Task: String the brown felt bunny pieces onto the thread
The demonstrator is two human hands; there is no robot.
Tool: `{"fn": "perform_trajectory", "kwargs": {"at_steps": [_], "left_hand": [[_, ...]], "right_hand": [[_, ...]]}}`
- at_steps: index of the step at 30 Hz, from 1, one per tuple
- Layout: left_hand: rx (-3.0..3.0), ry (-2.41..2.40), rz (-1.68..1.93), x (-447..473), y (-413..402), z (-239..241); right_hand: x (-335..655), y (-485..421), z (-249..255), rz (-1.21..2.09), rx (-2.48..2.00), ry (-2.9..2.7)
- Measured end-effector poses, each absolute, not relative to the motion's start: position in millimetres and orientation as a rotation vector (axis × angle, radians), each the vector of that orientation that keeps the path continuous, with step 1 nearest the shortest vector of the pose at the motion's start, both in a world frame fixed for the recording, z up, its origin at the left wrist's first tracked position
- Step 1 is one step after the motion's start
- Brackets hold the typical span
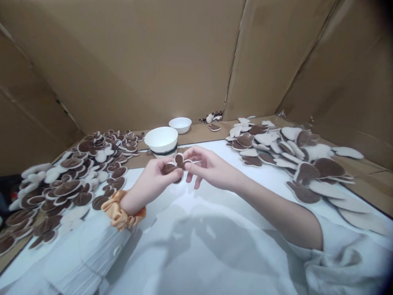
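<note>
My left hand [159, 174] and my right hand [205, 166] meet over the white table [190, 246], both pinching one small brown fabric patch with a cream edge [178, 161]. The left hand's fingers curl round the patch's lower part. Thumb and forefinger of the right hand grip its right side, the other fingers loosely bent. An orange scrunchie [121, 211] sits on my left wrist.
A heap of brown and cream patches [70, 184] covers the left side, another heap [294, 157] the right. A white bowl [161, 140] stands just behind my hands, a smaller bowl [180, 124] farther back. Cardboard walls [153, 61] enclose the table.
</note>
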State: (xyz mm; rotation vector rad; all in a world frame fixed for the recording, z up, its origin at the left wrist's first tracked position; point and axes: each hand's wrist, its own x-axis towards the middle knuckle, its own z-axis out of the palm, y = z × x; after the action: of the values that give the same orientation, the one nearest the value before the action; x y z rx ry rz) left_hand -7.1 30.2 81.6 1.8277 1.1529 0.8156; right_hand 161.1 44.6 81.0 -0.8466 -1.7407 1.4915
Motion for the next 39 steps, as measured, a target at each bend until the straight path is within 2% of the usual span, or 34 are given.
{"fn": "perform_trajectory", "kwargs": {"at_steps": [4,11,16,20,31,39], "left_hand": [[1.915,1.214,0.755,-5.1,27.8,80.8],[1.918,1.153,1.227,2.6,22.2,69.7],[2.209,1.138,1.456,0.7,23.1,60.3],[2.33,1.215,1.415,-0.9,23.5,59.9],[2.003,1.188,1.055,-4.0,30.2,66.6],[1.789,1.233,1.102,-2.3,29.5,69.3]], "right_hand": [[159.7,43.3,77.4,1.391,-0.832,-1.794],[156.4,46.0,73.4,1.4,-0.745,-1.667],[154.9,45.9,73.4,1.491,-0.712,-1.572],[154.2,46.6,70.0,1.468,-0.686,-1.573],[151.7,42.8,67.6,1.444,-0.648,-1.523],[156.9,47.6,74.2,1.505,-0.736,-1.513]]}}
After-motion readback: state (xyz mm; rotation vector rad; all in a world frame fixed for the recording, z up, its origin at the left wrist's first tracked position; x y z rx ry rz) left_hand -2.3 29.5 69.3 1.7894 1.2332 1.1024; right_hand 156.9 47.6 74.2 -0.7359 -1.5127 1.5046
